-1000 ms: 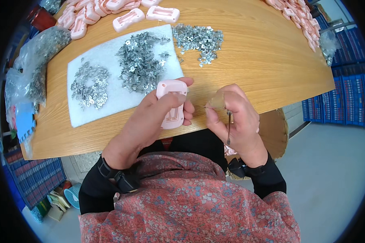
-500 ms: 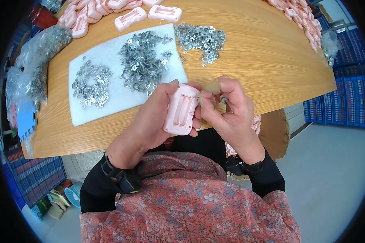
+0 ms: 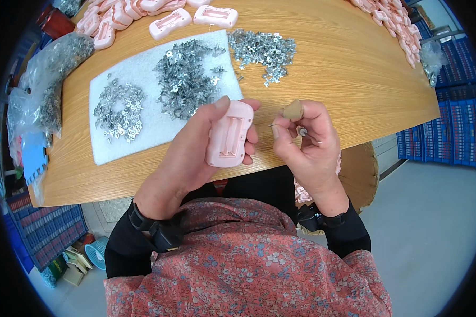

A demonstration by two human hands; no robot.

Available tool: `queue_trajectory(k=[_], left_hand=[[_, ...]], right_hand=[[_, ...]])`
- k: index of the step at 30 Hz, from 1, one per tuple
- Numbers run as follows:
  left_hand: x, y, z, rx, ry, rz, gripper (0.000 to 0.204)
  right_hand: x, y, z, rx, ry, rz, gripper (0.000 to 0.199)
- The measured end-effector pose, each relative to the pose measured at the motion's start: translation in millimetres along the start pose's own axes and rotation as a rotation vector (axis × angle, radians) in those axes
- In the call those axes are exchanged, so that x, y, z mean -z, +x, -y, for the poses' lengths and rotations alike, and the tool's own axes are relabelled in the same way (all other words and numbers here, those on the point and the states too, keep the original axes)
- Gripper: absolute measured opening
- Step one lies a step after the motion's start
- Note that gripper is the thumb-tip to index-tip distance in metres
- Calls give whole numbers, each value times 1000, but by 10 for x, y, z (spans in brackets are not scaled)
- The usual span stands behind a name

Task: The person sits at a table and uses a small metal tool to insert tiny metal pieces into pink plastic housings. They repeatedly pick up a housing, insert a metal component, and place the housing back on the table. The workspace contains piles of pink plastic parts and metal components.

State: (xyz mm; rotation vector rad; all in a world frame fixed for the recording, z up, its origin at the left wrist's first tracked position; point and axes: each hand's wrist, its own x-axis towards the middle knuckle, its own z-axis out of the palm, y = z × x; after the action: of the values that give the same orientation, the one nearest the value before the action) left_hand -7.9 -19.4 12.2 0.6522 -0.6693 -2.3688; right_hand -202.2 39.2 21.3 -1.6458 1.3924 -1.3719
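My left hand (image 3: 188,145) is closed round a pale pink plastic housing (image 3: 243,134) with a long recessed battery compartment facing up. Its thumb lies along the left edge, and the fingertips show past the right edge. To the right and apart from the housing, my right hand (image 3: 314,150) is closed in a pinch. A tan finger cover (image 3: 293,110) sits on its index fingertip. A thin dark metal tip pokes out between thumb and index finger. Silvery metal bits (image 3: 302,131) show inside the curled fingers; their exact kind is hidden.
On the wooden table (image 3: 333,79) lies a white foam sheet (image 3: 143,76) with two heaps of small metal pieces. Another metal heap (image 3: 267,53) lies to its right. Pink housings (image 3: 215,17) are piled far left and far right. A plastic bag of metal parts (image 3: 53,79) stands left.
My right hand has drawn away from the housing, to the right. My left hand has shifted the housing slightly left and up and tilted it.
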Motion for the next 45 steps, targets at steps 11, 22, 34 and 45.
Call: queue_trajectory(k=[11,22,34,45], left_hand=[[-309,42,-125,-531,285,-177,62],[-143,-4,73,-403,215,22,68],[-88,-159,-298,162,155,70,61],[-81,-119,-102,247,259,130,65]], right_hand=[[35,27,81,-602,799,137,33],[-114,64,22,-503,957,51,32],[285,121,64,-432,488,249,37],[293,54,-3,-354,414,194,34]])
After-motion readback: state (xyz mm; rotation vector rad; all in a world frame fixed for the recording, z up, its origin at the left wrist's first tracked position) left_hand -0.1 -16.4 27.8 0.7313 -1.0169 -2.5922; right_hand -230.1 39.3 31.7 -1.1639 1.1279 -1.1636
